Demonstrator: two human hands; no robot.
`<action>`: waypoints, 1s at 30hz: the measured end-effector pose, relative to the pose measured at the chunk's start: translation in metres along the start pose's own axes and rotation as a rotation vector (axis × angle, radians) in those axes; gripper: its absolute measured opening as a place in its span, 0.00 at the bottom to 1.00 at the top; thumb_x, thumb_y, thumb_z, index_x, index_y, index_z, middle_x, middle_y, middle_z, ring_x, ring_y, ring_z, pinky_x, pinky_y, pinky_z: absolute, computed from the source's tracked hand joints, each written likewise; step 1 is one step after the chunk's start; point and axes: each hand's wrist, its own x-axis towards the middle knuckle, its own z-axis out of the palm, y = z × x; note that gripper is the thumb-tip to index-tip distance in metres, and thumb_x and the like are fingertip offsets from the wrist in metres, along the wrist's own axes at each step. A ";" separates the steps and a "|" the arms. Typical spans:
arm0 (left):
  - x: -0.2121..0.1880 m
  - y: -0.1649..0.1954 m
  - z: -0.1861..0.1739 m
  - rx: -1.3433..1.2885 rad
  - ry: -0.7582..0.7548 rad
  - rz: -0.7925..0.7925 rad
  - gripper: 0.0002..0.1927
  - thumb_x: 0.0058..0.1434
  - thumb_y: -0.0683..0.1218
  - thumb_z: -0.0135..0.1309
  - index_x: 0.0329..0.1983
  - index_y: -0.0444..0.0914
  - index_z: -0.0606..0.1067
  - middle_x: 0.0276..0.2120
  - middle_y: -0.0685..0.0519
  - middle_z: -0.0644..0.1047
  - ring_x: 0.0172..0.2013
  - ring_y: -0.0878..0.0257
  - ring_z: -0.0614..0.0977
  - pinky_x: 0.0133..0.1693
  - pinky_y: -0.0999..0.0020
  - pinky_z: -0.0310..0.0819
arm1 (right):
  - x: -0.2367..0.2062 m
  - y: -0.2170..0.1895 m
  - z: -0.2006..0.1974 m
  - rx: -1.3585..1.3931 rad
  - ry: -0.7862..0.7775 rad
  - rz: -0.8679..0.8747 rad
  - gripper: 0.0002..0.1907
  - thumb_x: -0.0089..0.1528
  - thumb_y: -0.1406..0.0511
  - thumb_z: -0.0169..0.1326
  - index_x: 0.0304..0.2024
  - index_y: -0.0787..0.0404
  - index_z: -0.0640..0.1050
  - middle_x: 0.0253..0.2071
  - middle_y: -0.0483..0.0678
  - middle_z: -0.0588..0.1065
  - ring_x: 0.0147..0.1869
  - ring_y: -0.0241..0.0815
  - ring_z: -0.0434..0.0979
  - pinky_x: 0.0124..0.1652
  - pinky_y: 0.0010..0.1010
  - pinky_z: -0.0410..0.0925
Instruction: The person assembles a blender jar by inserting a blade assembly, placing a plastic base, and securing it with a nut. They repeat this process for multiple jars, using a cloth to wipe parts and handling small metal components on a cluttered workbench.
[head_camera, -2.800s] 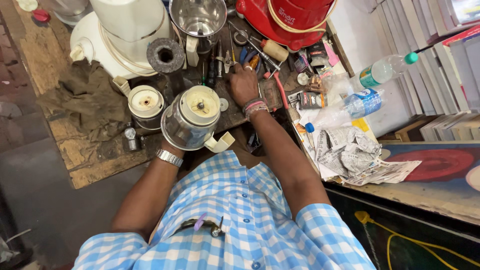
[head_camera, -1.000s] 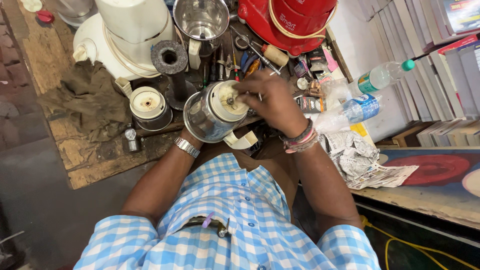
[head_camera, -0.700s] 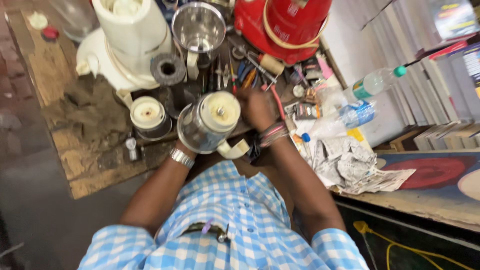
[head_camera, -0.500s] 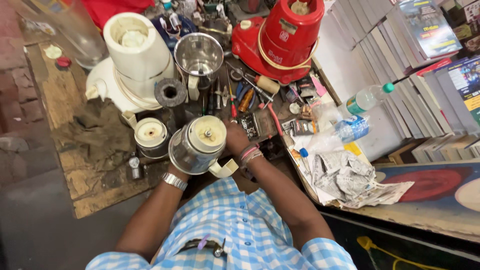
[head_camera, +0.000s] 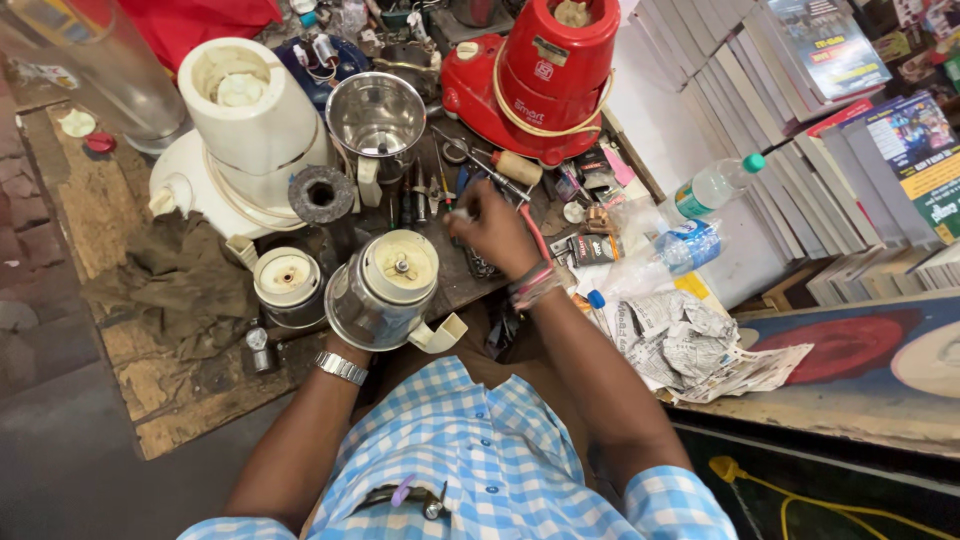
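head view: left hand grips upturned steel mixer jar; right hand reaches among scattered hand tools beyond it, fingers closed, contents unclear.

"What's that steel thing at the table's near edge?"

"A mixer jar, turned upside down and tilted, so its cream-coloured base faces up with a small metal coupling at the centre. The body is shiny steel, and a cream handle sticks out at its lower right."

"Is it standing on the table?"

"Hard to tell; it sits right at the edge, and its underside is hidden."

"And the tools farther back?"

"A row of small screwdrivers lying side by side on the dark tabletop, just behind the jar, handles of mixed colours. One with a red shaft lies slanted at the right of the row."
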 end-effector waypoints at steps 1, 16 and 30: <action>0.003 0.002 0.003 0.003 -0.014 0.006 0.36 0.65 0.51 0.59 0.72 0.36 0.61 0.67 0.46 0.71 0.65 0.56 0.74 0.66 0.61 0.70 | -0.001 -0.014 -0.018 0.099 0.004 0.000 0.16 0.60 0.62 0.65 0.43 0.64 0.75 0.35 0.51 0.80 0.39 0.39 0.80 0.39 0.36 0.74; 0.020 0.009 0.022 -0.028 -0.132 0.067 0.35 0.65 0.50 0.59 0.72 0.36 0.62 0.66 0.47 0.71 0.65 0.57 0.75 0.65 0.61 0.70 | -0.053 -0.145 -0.090 -0.323 -0.232 -0.493 0.23 0.56 0.66 0.65 0.55 0.60 0.78 0.47 0.50 0.79 0.51 0.51 0.80 0.48 0.40 0.72; 0.017 0.041 0.041 1.048 -0.120 0.446 0.33 0.65 0.45 0.57 0.72 0.36 0.61 0.65 0.47 0.71 0.64 0.58 0.73 0.65 0.64 0.66 | -0.048 -0.140 -0.087 -0.409 -0.349 -0.583 0.15 0.58 0.67 0.59 0.47 0.63 0.82 0.41 0.54 0.77 0.47 0.56 0.78 0.47 0.44 0.70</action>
